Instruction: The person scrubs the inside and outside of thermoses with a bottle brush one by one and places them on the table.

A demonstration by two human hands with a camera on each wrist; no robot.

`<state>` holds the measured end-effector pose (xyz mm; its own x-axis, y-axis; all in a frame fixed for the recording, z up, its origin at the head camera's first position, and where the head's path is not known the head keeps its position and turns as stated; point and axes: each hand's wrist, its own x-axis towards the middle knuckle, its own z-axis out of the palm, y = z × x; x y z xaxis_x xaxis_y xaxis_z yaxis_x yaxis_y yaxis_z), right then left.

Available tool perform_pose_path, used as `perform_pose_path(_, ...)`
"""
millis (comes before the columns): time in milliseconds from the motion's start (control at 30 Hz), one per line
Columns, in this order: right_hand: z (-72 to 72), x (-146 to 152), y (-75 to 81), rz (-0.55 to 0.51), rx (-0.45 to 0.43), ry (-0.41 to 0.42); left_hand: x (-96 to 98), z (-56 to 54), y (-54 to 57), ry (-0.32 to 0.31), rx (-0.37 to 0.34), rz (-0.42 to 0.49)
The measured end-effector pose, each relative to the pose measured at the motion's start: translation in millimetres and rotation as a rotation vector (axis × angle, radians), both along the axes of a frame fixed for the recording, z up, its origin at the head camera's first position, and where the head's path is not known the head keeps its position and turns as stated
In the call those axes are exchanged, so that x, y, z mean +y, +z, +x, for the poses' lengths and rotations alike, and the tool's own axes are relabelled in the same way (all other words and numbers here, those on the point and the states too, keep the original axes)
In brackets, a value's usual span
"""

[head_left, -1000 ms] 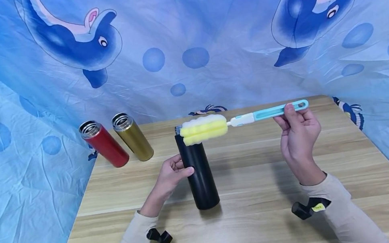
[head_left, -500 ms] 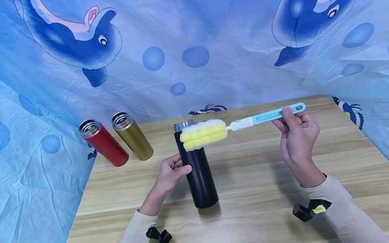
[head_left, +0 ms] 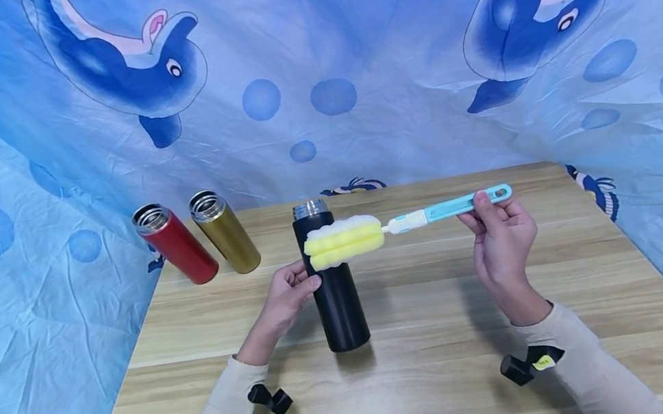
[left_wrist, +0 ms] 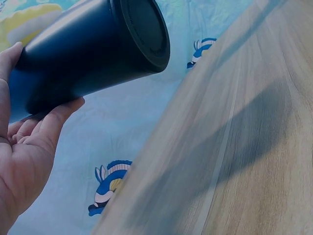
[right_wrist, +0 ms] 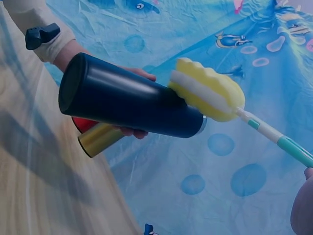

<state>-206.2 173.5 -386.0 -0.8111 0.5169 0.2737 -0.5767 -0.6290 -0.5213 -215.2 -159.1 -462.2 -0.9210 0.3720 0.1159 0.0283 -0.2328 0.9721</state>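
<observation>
In the head view my left hand (head_left: 283,299) grips a black vacuum flask (head_left: 343,312) by its side, thumb across the front. The flask has no lid and its metal neck shows at the top; in the left wrist view its base hangs above the table. My right hand (head_left: 506,241) pinches the turquoise handle of a bottle brush (head_left: 345,241) near the looped end. The brush lies almost level, its yellow and white sponge head in front of the upper part of the flask. In the right wrist view the sponge overlaps the flask's side near the neck, outside the mouth.
A red flask (head_left: 181,249) and a gold flask (head_left: 228,237), both lidless, stand upright at the back left of the wooden table (head_left: 440,387). Behind the table and at both sides hangs a blue curtain (head_left: 385,138) printed with dolphins.
The brush has come down along the flask and slightly to the left, uncovering the metal neck. My left hand and the flask have shifted a little up and left.
</observation>
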Motion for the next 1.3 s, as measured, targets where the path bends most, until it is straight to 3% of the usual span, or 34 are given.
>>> perform_pose_path(433, 6.7, 0.2, -10.1, 0.008, -0.037, 0.027, -2.7, -2.6, 0.7, 0.027, -0.069, 0.048)
perform_pose_path(733, 12.5, 1.3, -17.3, 0.028, -0.045, 0.057, -0.7, -7.4, -0.2, -0.001, -0.074, 0.17)
perform_pose_path(967, 16.6, 2.3, -20.7, 0.05, -0.072, 0.068, -2.7, -11.1, -0.3, 0.017, -0.081, 0.149)
perform_pose_path(1300, 21.9, 1.9, -24.7, 0.041, -0.123, 0.09, -4.9, -14.5, 1.1, 0.041, -0.113, 0.191)
